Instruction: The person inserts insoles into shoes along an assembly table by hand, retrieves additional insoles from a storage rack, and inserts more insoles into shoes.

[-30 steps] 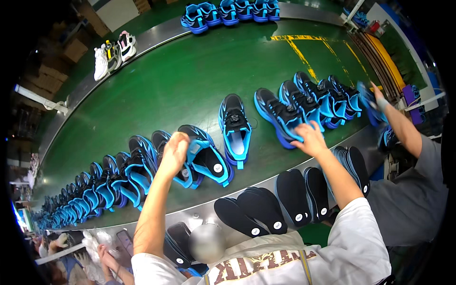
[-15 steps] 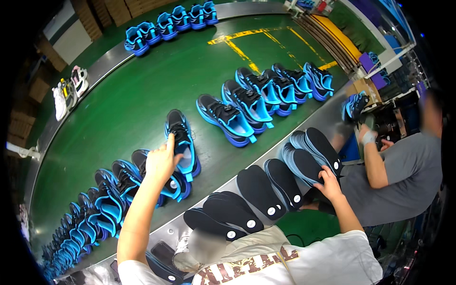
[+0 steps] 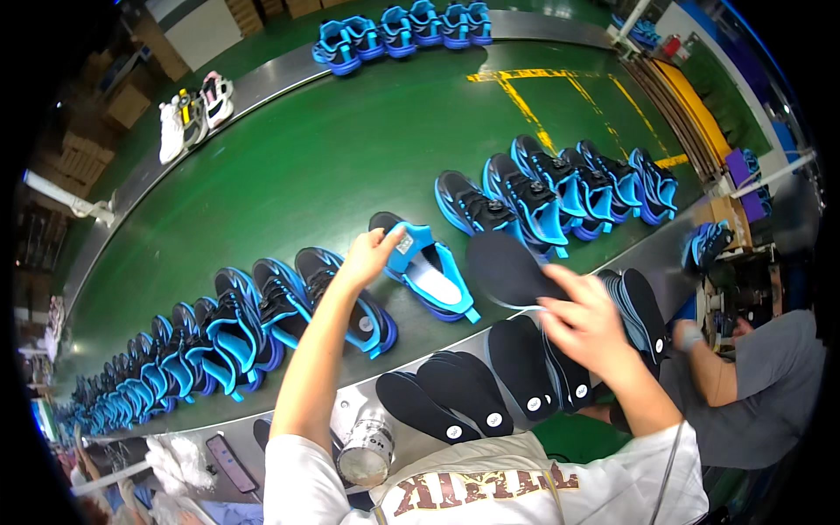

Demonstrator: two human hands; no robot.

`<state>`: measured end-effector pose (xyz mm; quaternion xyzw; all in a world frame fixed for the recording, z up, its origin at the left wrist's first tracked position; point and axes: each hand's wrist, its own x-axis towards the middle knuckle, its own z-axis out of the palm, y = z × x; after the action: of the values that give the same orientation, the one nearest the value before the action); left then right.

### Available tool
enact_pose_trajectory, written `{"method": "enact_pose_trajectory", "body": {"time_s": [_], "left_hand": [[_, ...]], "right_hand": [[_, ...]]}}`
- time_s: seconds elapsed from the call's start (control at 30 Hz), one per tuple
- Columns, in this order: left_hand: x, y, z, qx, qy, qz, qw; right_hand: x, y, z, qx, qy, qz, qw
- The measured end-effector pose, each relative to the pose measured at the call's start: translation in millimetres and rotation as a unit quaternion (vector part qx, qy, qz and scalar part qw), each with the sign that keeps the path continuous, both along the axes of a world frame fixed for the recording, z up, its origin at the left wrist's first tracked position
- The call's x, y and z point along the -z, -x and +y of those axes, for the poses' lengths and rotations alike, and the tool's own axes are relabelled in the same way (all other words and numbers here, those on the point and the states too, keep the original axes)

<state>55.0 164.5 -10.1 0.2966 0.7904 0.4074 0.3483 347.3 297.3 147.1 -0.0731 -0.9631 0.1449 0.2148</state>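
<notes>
Torso of wearer cut off at lower edge; white shirt w/ brown lettering, partly out of frame. Metal can [image 3: 366, 451] w/ label sits just left of chest on steel worktop [image 3: 350, 407], label too small to read. Dark phone [image 3: 230, 463] lies flat near it; white cloth [image 3: 179, 459] beside, blurred.

Black insoles [image 3: 455, 402] fanned in a row along worktop edge, each w/ small round white sticker at heel. Further stack [image 3: 643, 311] at right partly hidden behind right hand.

Right hand [image 3: 584, 322] closed on a black insole [image 3: 507, 269], pinched at its near end, held tilted above worktop edge, just right of open shoe. Left hand [image 3: 369, 255] grips heel collar of black/blue shoe [image 3: 424, 267], fingers curled over rim; shoe lies on green belt [image 3: 350, 149], light lining showing, small white tag at collar.

Row of matching blue/black shoes [image 3: 219, 328] runs left along belt, far end shrinks into distortion, count unclear. Second group [image 3: 560, 192] at right, overlapping.

Another person [image 3: 761, 385] in grey at right edge, mostly cut off; hands hard to make out.

Yellow floor-type marking [image 3: 534, 96] on belt. Far rim: blue shoes [image 3: 402, 26], white/pink pair [image 3: 192, 109]. Cardboard boxes [image 3: 122, 101] beyond, dim.
</notes>
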Motion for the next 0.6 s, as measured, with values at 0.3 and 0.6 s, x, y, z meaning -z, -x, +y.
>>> {"method": "enact_pose_trajectory", "body": {"time_s": [0.3, 0.6], "left_hand": [[-26.6, -32.9, 7.7, -0.111, -0.023, 0.053, 0.992], [-23.0, -31.5, -1.4, -0.136, -0.089, 0.004, 0.987]], "right_hand": [[130.0, 119.1, -44.5, -0.006, -0.045, -0.22, 0.974], [82.5, 128.3, -34.9, 0.001, 0.037, -0.461, 0.886]]}}
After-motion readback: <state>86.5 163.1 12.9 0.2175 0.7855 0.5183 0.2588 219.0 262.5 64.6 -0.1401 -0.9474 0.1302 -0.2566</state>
